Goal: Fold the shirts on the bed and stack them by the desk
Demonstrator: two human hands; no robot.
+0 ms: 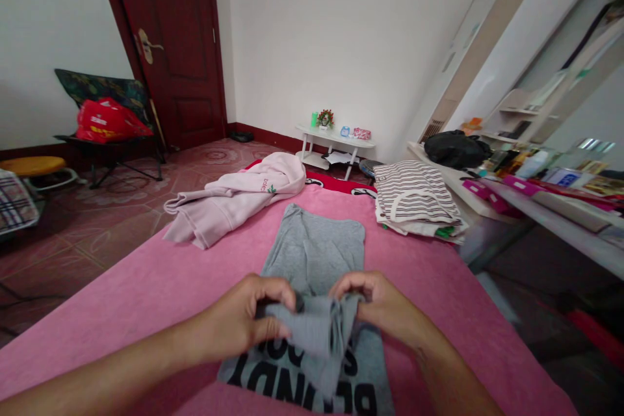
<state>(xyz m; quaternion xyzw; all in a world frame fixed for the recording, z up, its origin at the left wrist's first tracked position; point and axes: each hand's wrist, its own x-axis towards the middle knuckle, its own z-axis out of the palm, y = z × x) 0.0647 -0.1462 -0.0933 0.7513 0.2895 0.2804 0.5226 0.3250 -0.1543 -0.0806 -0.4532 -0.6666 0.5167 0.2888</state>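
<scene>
A grey T-shirt [322, 244] with black lettering lies lengthwise on the pink bedspread [439, 312], its printed part nearest me. Above the print, both hands grip a bunched, partly folded piece of grey fabric [312, 331], slightly blurred. My left hand [258, 312] pinches its left side between thumb and fingers. On the right side, my right hand [370, 302] has its fingers curled over the cloth, with the thumb hidden. Whether this piece belongs to the shirt or is separate, I cannot tell.
A pale pink hoodie [244, 195] is spread at the bed's far left. Folded clothes with a striped top [416, 195] are stacked at the far right. Beyond stands a small white table [336, 135]. A cluttered dressing table [550, 198] flanks the bed on the right.
</scene>
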